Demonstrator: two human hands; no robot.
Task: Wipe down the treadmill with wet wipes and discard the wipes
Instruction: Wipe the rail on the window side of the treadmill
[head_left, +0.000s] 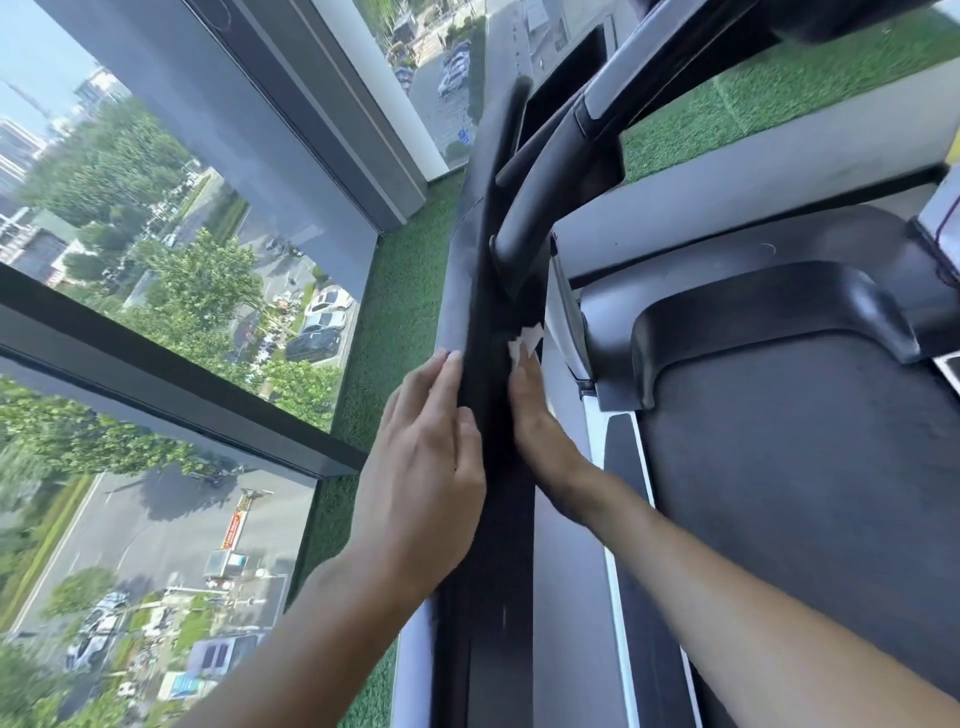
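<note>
With left hand (426, 467) flat on the treadmill post (506, 525), grip wide, and right hand (540, 431) pressing the wipe (525, 344) flat-fingered, mid-wipe; next, probably sweep upward firmly.

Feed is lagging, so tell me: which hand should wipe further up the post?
Right. The right hand presses the wipe against the post; the left hand lies bare on its other side.
</note>
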